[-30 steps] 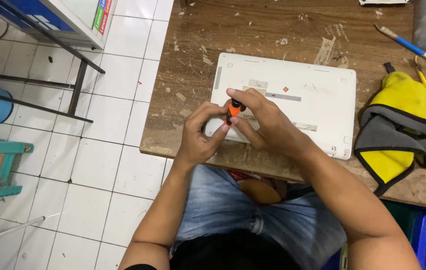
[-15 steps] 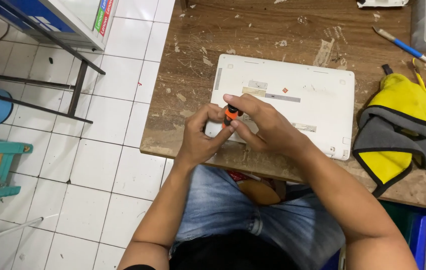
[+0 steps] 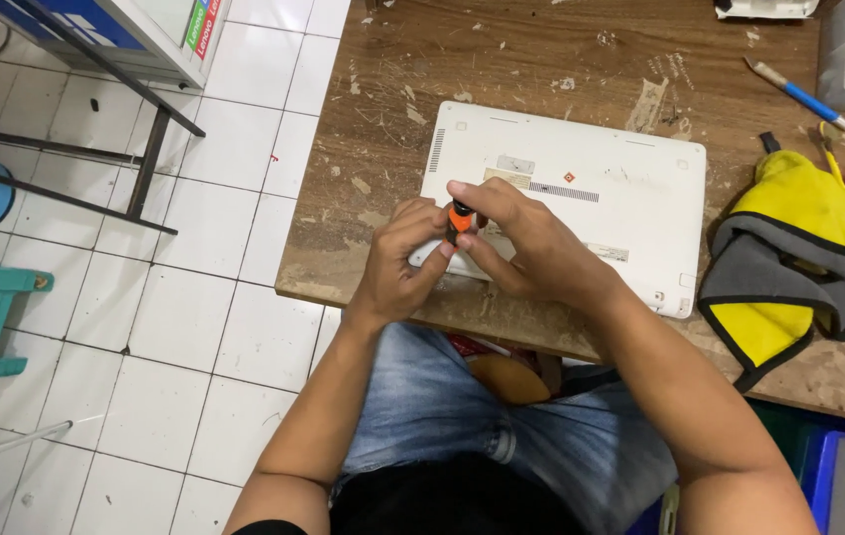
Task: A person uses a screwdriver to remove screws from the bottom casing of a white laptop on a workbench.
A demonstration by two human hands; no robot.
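1. Right, head view, the only one: a white laptop (image 3: 581, 198) lies underside up on a scarred wooden table (image 3: 363, 149), its long axis running from 9 to 3 o'clock, tilted slightly clockwise
2. Both hands meet over its near-left corner, at about 7 o'clock from the laptop's centre, where a small orange-and-black screwdriver (image 3: 459, 218) stands roughly upright on the shell
3. The right hand (image 3: 531, 243) is curled, thumb and fingertips pinching the orange handle from the 3 o'clock side; it covers more of the tool and sits nearer to it
4. The left hand (image 3: 402, 258) comes in from 8 o'clock, fingers bent and closed against the tool's lower part; whether it grips the shaft or just steadies it, I cannot tell
5. The tip is hidden under the fingers
6. Textures now: smooth matte plastic shell with a vent grille at 10 o'clock, rough paint-flecked wood, a soft yellow-and-grey cloth (image 3: 799, 258) bunched at 3 o'clock, a blue pen (image 3: 799, 94) at 2 o'clock
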